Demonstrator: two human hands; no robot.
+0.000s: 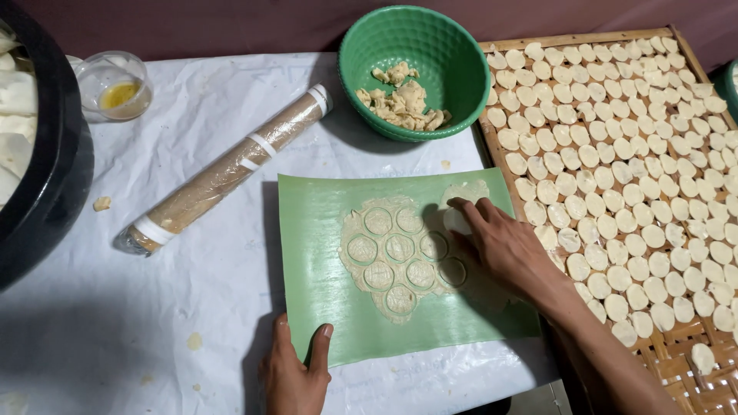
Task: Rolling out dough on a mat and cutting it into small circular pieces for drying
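A person works a thin sheet of dough (396, 253), scored with round cut-outs, spread on a green mat (323, 277) whose long side runs left to right across the white-covered table (192, 154). The right hand (503, 246), fingers loosely spread, presses its fingertips on a dough round (455, 221) at the sheet's upper right edge. The left hand (296, 369) lies open, thumb pinning the mat's near edge. A wrapped rolling pin (227, 170) lies diagonally, pointing toward a green bowl (450, 46) of scraps. Cut discs fill a woven tray (676, 350) at right.
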